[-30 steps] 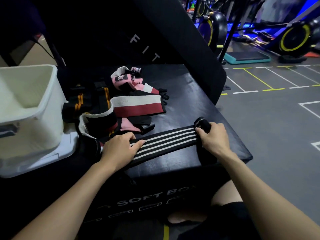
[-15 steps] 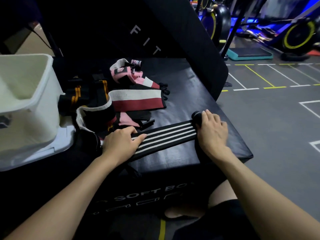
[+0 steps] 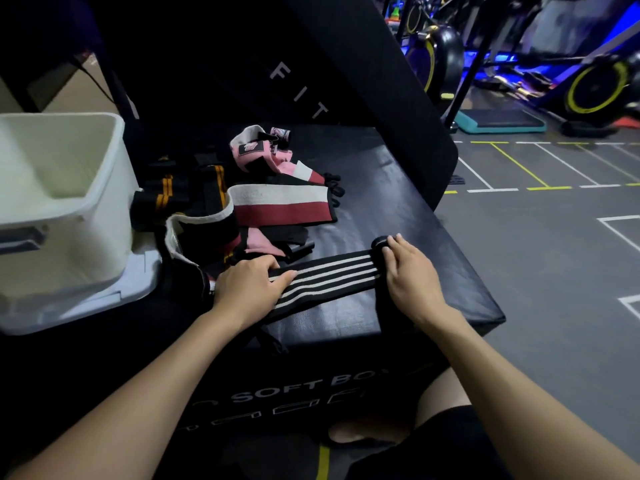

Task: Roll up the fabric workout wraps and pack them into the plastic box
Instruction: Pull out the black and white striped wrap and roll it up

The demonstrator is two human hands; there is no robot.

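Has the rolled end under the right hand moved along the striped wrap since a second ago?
Yes. The roll under the right hand crept leftward toward the left hand; less flat striped wrap remains.

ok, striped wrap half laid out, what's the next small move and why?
Probably roll the right hand leftward: a small roll sits under its fingers, while the striped wrap lies flat toward the left hand, which pins the other end.

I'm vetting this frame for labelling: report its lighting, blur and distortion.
Head view: dim foreground, blue glare behind the bikes; white box slightly overexposed and soft; wide-angle bending at the edges; both hands and striped wrap sharp enough.
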